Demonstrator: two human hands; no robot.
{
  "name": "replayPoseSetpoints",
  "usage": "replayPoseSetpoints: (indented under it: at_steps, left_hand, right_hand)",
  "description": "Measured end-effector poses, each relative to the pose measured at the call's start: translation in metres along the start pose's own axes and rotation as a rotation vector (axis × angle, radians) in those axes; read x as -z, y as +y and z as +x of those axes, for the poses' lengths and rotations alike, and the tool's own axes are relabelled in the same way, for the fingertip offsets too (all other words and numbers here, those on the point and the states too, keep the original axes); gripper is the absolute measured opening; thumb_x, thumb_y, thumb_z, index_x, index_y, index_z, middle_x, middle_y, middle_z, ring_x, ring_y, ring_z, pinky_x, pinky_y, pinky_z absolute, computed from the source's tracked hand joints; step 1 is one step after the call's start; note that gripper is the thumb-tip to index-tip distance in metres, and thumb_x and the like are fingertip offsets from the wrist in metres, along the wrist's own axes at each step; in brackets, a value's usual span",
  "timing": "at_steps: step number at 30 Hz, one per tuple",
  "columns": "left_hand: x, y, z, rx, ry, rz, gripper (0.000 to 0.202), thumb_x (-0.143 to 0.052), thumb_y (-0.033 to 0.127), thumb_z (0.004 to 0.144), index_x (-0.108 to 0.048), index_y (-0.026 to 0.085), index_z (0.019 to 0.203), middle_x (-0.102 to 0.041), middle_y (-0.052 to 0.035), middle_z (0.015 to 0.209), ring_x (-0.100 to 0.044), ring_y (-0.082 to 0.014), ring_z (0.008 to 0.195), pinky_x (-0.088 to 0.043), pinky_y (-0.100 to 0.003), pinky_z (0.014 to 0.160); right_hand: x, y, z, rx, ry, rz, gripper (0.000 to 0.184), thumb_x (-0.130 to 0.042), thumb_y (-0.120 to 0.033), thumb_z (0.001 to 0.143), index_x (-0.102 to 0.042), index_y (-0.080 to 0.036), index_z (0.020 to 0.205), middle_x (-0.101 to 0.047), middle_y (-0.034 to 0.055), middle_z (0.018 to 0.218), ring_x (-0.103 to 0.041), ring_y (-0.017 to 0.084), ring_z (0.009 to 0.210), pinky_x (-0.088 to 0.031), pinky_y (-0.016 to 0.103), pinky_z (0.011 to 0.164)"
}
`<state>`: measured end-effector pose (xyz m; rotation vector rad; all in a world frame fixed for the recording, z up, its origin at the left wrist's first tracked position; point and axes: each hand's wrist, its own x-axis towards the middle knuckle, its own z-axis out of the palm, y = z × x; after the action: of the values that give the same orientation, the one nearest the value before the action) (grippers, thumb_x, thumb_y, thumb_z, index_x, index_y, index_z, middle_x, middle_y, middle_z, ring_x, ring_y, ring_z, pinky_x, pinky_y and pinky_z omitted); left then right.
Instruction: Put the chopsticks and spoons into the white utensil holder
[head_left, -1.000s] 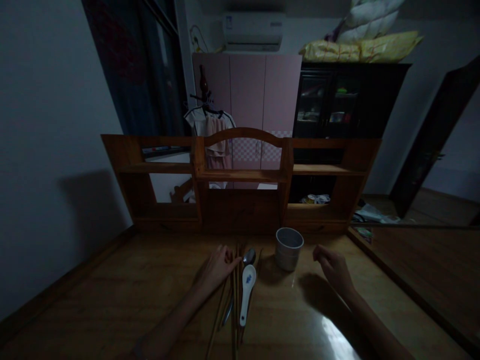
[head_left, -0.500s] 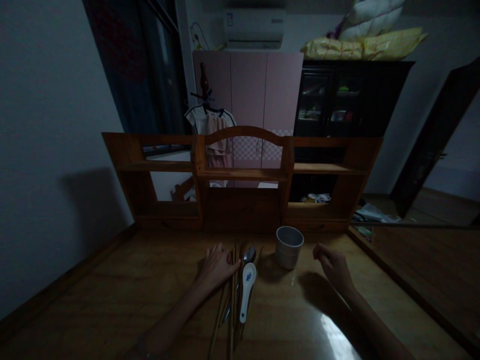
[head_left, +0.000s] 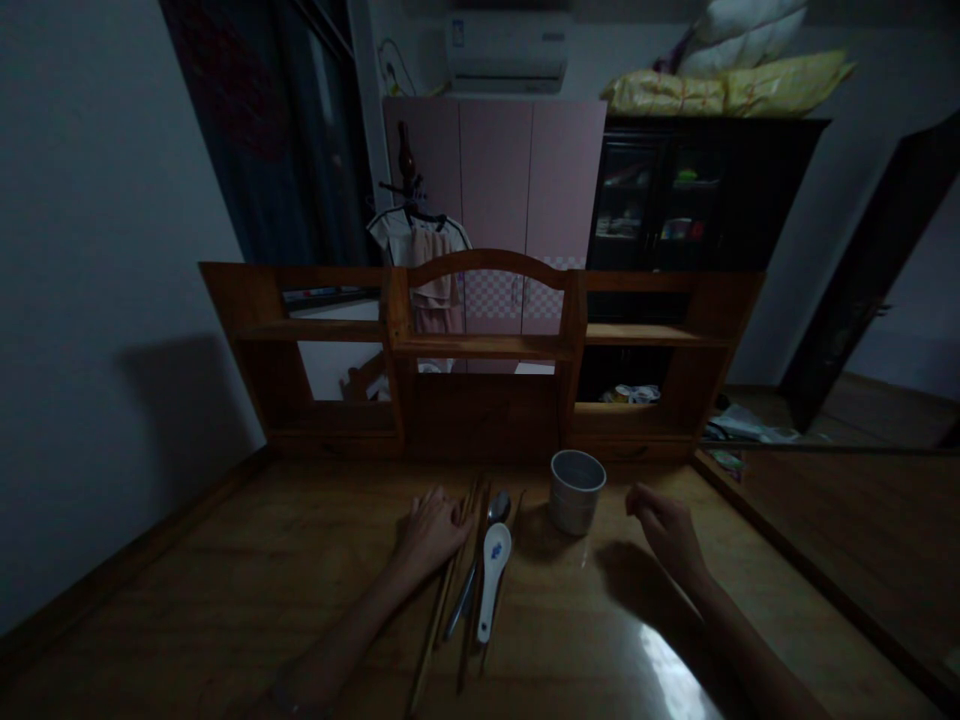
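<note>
On a wooden table [head_left: 247, 580] lie several wooden chopsticks [head_left: 442, 610], a metal spoon [head_left: 480, 560] and a white ceramic spoon [head_left: 491, 580] with a blue mark, side by side. My left hand [head_left: 433, 530] lies flat on the table with its fingers stretched, touching the upper ends of the chopsticks. A grey-white cup [head_left: 576, 492] stands upright just right of the spoons. My right hand [head_left: 666, 532] hovers right of the cup with its fingers loosely curled, and nothing shows in it.
A wooden shelf unit [head_left: 480, 350] stands along the back of the table. Behind it are a pink wardrobe [head_left: 495, 200], a dark glass cabinet [head_left: 675, 200] and hanging clothes [head_left: 427, 270]. The room is dim. A bright glare spot [head_left: 667, 670] lies on the table near me.
My left hand has flattened and slid slightly left over the chopstick ends. The chopsticks and the spoons have shifted a little. My right hand has barely moved.
</note>
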<state>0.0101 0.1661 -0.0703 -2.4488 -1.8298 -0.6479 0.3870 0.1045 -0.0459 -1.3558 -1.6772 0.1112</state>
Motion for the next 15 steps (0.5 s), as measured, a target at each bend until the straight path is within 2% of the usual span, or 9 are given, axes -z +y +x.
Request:
replayPoseSetpoints:
  at_steps: [6,10,13,15]
  left_hand:
    - [0.0041,0.0007,0.0012,0.027,-0.001,0.012,0.027,-0.054,0.039,0.081,-0.06,0.018,0.065,-0.059,-0.0079,0.087,-0.054,-0.0258,0.092,-0.035,-0.036,0.081]
    - [0.006,0.0017,0.0021,0.033,0.007,-0.011,0.031,-0.05,0.039,0.084,-0.061,0.017,0.065,-0.059,-0.0086,0.088,-0.055,-0.0252,0.092,-0.035,-0.037,0.083]
    - [0.0079,0.001,0.0036,0.069,0.035,-0.09,0.031,-0.047,0.037,0.086,-0.061,0.017,0.068,-0.059,-0.0079,0.088,-0.055,-0.0231,0.09,-0.036,-0.035,0.085]
    - [0.0092,-0.0013,0.005,0.091,0.043,-0.22,0.029,-0.045,0.033,0.088,-0.061,0.017,0.07,-0.059,-0.0073,0.087,-0.055,-0.0216,0.089,-0.037,-0.034,0.085]
  right_hand:
    - [0.0004,-0.0011,-0.0006,-0.005,-0.007,0.011,0.015,-0.039,-0.018,0.077,-0.051,-0.021,0.067,-0.052,-0.0013,0.061,-0.051,0.017,0.057,-0.036,0.025,0.056]
    - [0.0006,-0.0013,-0.0003,-0.01,-0.007,0.002,0.015,-0.04,-0.019,0.077,-0.052,-0.021,0.067,-0.052,-0.001,0.06,-0.051,0.017,0.057,-0.035,0.026,0.056]
    - [0.0006,-0.0008,-0.0002,-0.011,-0.008,-0.003,0.016,-0.04,-0.019,0.078,-0.051,-0.021,0.067,-0.052,-0.0006,0.06,-0.051,0.018,0.057,-0.035,0.026,0.057]
    - [0.0006,0.0,-0.0005,-0.011,-0.014,-0.002,0.016,-0.039,-0.019,0.079,-0.051,-0.021,0.068,-0.053,-0.0004,0.061,-0.051,0.018,0.058,-0.036,0.026,0.057]
